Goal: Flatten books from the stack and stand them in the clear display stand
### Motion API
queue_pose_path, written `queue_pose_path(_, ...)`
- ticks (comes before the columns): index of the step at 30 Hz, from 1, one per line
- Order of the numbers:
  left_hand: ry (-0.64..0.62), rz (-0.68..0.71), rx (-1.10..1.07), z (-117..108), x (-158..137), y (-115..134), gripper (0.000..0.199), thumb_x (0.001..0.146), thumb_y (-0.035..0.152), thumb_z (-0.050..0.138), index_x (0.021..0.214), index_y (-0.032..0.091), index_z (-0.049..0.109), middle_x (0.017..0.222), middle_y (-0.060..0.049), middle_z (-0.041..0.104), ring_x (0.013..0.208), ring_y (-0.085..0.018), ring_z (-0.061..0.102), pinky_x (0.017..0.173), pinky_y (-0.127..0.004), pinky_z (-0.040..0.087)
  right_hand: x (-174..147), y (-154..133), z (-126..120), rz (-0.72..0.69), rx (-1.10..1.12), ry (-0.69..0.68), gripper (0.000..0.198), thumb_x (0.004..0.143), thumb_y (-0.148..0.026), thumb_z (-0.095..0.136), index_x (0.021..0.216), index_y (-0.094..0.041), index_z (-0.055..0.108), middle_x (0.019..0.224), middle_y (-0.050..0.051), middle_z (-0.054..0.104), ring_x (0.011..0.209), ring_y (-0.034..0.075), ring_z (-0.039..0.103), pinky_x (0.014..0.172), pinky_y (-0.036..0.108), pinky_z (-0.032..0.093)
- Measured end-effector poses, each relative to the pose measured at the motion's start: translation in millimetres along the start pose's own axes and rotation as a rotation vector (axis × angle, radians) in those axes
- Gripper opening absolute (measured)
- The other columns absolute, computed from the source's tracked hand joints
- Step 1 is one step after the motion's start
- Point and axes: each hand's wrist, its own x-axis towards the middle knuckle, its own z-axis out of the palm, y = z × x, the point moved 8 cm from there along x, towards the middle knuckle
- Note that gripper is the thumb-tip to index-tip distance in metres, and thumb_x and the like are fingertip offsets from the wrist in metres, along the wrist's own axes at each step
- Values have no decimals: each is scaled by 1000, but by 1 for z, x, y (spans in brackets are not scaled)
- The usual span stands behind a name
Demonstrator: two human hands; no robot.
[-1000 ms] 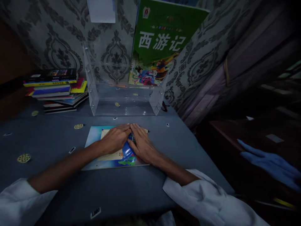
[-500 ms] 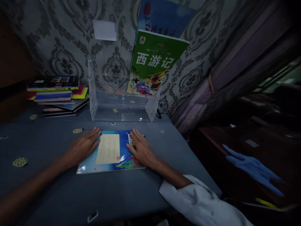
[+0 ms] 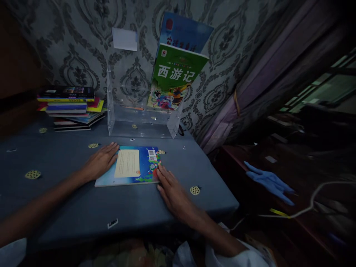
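Observation:
A thin blue picture book (image 3: 144, 167) lies flat on the table, back cover up, with a cream text panel and a barcode. My left hand (image 3: 102, 160) rests on its left edge, fingers stretched out and pointing away from me. At the lower right corner of the book, my right hand (image 3: 172, 189) touches the edge with its fingertips, fingers extended. Neither hand grips anything. Behind the book stands a clear acrylic rack (image 3: 140, 129). In it a green book (image 3: 175, 76) with white Chinese characters leans at a tilt, in front of a blue book (image 3: 186, 33).
A stack of books (image 3: 71, 107) sits at the back left of the blue-grey tablecloth (image 3: 75, 207). A patterned wall rises behind, with a white card (image 3: 125, 39) against it. To the right are a curtain (image 3: 222, 122), a blue glove (image 3: 269, 181) and a pale cable (image 3: 313, 198).
My right hand has slid from the book's upper right part toward its lower right corner. My left hand stays on the left edge. The camera view has shifted.

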Motion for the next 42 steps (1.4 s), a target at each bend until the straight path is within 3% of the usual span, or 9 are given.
queue_pose_path(8, -115, 56, 19, 6, -8, -4, 67, 104, 52, 21, 157, 13, 31, 162, -13, 29, 152, -28, 23, 121, -52, 26, -15, -6, 1, -32, -34, 44, 61, 103, -24, 41, 161, -21, 21, 159, 15, 38, 147, 27, 37, 118, 53, 39)
queue_pose_path(15, -96, 274, 65, -4, -76, 29, 74, 103, 61, 28, 162, 20, 12, 165, -12, 21, 153, -30, 22, 123, -54, 22, -13, -7, 1, -8, -16, 31, 59, 103, -25, 41, 160, -18, 25, 159, 16, 37, 148, 28, 35, 119, 55, 37)
queue_pose_path(20, -131, 358, 53, -13, -92, 66, 88, 98, 67, 40, 162, 20, 4, 164, -16, 23, 151, -31, 27, 122, -52, 26, -15, -8, 1, -11, -1, 32, 58, 104, -25, 40, 159, -16, 27, 159, 17, 37, 148, 28, 35, 119, 54, 37)
queue_pose_path(26, -251, 540, -35, -1, -51, 153, 92, 95, 73, 37, 162, 17, 9, 165, -13, 18, 154, -24, 16, 127, -42, 15, -15, -6, 2, -7, 3, 41, 59, 103, -24, 38, 160, -17, 24, 159, 17, 37, 149, 27, 34, 119, 54, 38)
queue_pose_path(30, -223, 555, -61, 2, -33, 186, 95, 94, 71, 42, 160, 7, 17, 165, -17, 13, 153, -29, 17, 127, -43, 20, -16, -3, 2, -4, -4, 71, 57, 103, -23, 37, 159, -12, 27, 158, 19, 38, 148, 27, 35, 119, 53, 38)
queue_pose_path(32, -199, 563, -82, -1, -36, 186, 91, 96, 68, 43, 161, 13, 14, 165, -13, 16, 153, -28, 21, 127, -42, 22, -18, -2, 1, -8, -13, 83, 56, 103, -23, 37, 158, -11, 29, 158, 19, 39, 147, 27, 37, 119, 52, 38)
queue_pose_path(35, -176, 556, -98, -4, -48, 165, 88, 98, 65, 41, 162, 23, -1, 166, -8, 20, 152, -24, 24, 128, -41, 19, -20, -2, 0, -14, -25, 92, 57, 104, -24, 37, 159, -13, 27, 157, 19, 40, 147, 28, 38, 117, 52, 41)
queue_pose_path(39, -148, 452, 14, -1, -58, 108, 88, 100, 64, 37, 161, 20, -11, 166, -13, 19, 153, -26, 21, 125, -47, 20, -20, -4, -8, -46, -32, 104, 60, 105, -24, 38, 161, -17, 19, 157, 17, 41, 147, 26, 37, 117, 53, 41)
queue_pose_path(42, -98, 368, 75, -2, -54, 69, 82, 102, 62, 31, 161, 20, -8, 166, -14, 20, 153, -28, 21, 123, -48, 22, -14, -2, -12, -43, -65, 64, 58, 104, -28, 42, 159, -18, 26, 155, 15, 45, 147, 26, 38, 118, 55, 39)
